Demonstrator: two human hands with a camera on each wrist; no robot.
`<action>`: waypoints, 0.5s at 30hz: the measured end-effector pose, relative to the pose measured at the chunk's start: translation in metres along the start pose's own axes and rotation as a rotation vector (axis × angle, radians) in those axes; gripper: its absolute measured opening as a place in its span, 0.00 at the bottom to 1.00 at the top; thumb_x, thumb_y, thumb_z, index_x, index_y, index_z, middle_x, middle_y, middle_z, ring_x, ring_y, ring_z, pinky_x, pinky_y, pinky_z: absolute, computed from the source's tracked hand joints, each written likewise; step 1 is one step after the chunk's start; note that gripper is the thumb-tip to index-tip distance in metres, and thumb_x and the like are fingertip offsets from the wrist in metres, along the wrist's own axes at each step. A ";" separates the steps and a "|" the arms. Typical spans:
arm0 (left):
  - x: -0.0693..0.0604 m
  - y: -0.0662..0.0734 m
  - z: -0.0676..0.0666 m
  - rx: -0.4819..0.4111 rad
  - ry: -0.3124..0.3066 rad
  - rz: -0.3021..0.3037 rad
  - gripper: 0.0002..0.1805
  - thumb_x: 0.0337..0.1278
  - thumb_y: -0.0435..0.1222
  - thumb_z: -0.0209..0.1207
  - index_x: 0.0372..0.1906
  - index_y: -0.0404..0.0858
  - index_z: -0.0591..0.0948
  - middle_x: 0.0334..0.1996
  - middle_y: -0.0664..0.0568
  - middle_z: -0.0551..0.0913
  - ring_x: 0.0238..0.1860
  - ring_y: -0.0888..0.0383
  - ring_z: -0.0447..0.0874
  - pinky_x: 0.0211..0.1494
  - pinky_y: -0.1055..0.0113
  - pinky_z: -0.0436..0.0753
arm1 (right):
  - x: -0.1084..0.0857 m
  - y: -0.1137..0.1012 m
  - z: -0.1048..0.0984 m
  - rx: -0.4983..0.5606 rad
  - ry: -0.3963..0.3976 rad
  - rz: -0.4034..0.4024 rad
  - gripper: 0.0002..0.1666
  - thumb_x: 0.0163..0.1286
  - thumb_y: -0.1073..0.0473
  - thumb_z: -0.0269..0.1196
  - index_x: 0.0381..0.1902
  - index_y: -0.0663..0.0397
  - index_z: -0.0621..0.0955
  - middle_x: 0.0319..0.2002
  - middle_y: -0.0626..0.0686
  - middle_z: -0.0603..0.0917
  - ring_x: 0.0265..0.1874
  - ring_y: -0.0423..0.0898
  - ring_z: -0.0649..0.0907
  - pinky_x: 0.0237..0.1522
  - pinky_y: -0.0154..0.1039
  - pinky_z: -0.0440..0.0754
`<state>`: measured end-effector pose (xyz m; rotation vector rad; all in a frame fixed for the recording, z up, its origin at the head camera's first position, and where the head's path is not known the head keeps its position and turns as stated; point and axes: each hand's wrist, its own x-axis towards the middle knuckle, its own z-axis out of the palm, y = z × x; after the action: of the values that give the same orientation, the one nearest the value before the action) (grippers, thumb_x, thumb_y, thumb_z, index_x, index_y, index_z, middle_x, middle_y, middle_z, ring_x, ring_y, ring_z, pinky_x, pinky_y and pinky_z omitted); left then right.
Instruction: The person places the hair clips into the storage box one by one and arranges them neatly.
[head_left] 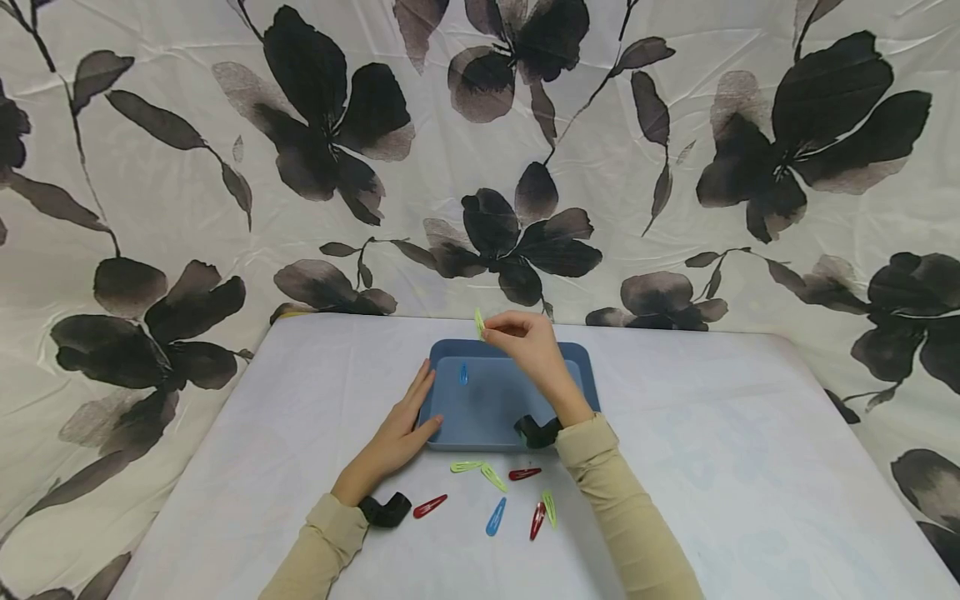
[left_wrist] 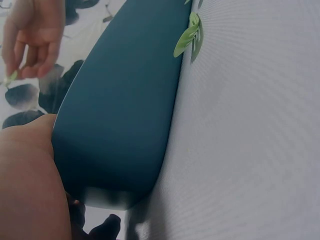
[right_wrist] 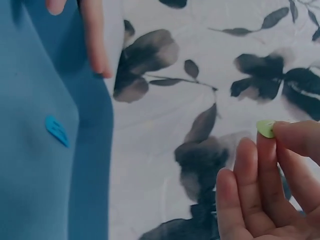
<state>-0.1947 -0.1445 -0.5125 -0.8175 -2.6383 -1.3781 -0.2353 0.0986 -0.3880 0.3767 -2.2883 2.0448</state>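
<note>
My right hand (head_left: 528, 337) pinches a light green snap hair clip (head_left: 479, 323) between thumb and fingertips, above the far side of the blue tray (head_left: 585, 360). The right wrist view also shows this green clip (right_wrist: 266, 128) at the fingertips. My left hand (head_left: 405, 427) rests along the tray's left side, its fingers straight and the thumb by the near left corner. Inside the tray, toward the far left, lies one blue hair clip (head_left: 463, 373), seen too in the right wrist view.
In front of the tray lie several loose clips: green ones (head_left: 492, 477), red ones (head_left: 430, 506) and a blue one (head_left: 496, 517). A white cloth (head_left: 712, 467) covers the table. Behind its far edge hangs a flower-patterned cloth (head_left: 660, 208).
</note>
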 end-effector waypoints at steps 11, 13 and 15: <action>0.000 -0.001 0.000 0.005 0.003 -0.002 0.40 0.69 0.36 0.56 0.78 0.30 0.49 0.80 0.44 0.41 0.78 0.46 0.41 0.73 0.39 0.51 | 0.017 0.025 0.002 0.100 0.058 0.097 0.10 0.65 0.68 0.67 0.43 0.70 0.86 0.36 0.56 0.87 0.31 0.44 0.85 0.43 0.42 0.83; 0.000 -0.002 0.000 0.004 0.001 0.002 0.40 0.69 0.36 0.55 0.78 0.30 0.50 0.80 0.43 0.41 0.78 0.47 0.41 0.73 0.40 0.51 | 0.018 0.030 0.002 0.107 0.075 0.120 0.10 0.65 0.69 0.67 0.43 0.71 0.86 0.37 0.57 0.87 0.30 0.43 0.85 0.46 0.48 0.83; 0.000 -0.002 0.000 0.004 -0.004 -0.001 0.40 0.69 0.35 0.55 0.78 0.31 0.49 0.80 0.44 0.41 0.79 0.48 0.41 0.74 0.41 0.51 | 0.018 0.032 0.002 0.113 0.084 0.148 0.11 0.65 0.69 0.67 0.43 0.72 0.85 0.37 0.59 0.87 0.29 0.43 0.86 0.49 0.54 0.82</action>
<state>-0.1953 -0.1453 -0.5138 -0.8204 -2.6437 -1.3727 -0.2591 0.0966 -0.4155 0.1271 -2.2198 2.2192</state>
